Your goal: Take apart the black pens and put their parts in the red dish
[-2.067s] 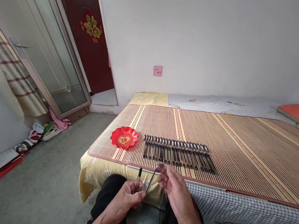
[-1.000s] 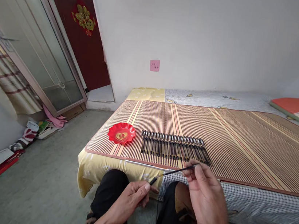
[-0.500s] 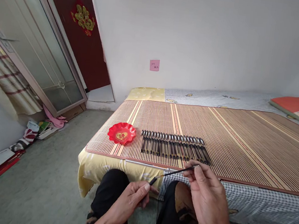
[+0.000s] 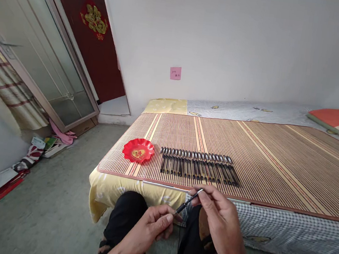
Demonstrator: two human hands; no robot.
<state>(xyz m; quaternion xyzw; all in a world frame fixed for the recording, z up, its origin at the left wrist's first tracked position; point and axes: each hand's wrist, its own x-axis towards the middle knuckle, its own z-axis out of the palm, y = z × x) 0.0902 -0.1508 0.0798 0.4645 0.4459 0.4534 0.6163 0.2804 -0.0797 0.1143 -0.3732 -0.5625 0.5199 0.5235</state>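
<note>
Left hand (image 4: 155,224) and right hand (image 4: 218,216) pinch a pen (image 4: 183,206) right of the plate (image 4: 129,150): likely light, stiff; grip its ends.

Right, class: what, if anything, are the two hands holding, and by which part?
A slim dark pen: the left hand grips its end nearer the body, and the right hand pinches its other end.

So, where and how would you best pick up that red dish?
Probably by the wavy rim of the red dish, pinched from its left: it lies upright, its edge flares outward, and the row of pens sits close on its right.
</note>
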